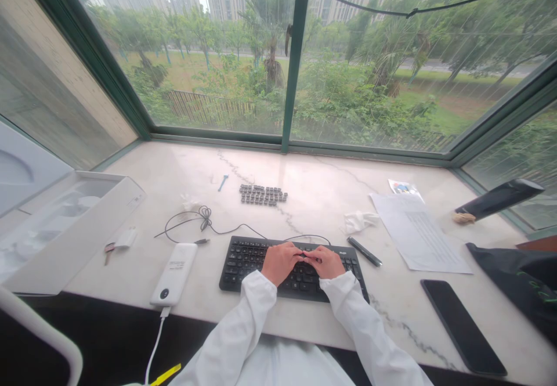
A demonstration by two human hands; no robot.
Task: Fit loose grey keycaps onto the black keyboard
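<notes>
At the near edge of the bench [300,321], a white cable [157,339] runs up into a white power bank [174,273] on the left, and a black phone [463,327] lies dark-screened on the right. Between them, in the near middle, sits a black keyboard [243,264], slightly skewed. Over it the left hand [281,262] and right hand [324,262] meet with fingertips drawn together above the keys; whether they grip something small, or nothing, I cannot tell. White sleeves [257,296] cover both wrists. Just beyond the keyboard's right end lies a dark, pen-like tool [364,251], with a printed sheet [418,232] farther right. An open white box [87,229] stands at the far left of the bench. A thin black cable [206,217] lies coiled behind the power bank, and a crumpled white item [360,221] rests beyond the pen-like tool. Farther off, small dark keycap-like pieces [263,195] stand in rows, a blue tool [223,182] to their left, before the green-framed window [286,84].
</notes>
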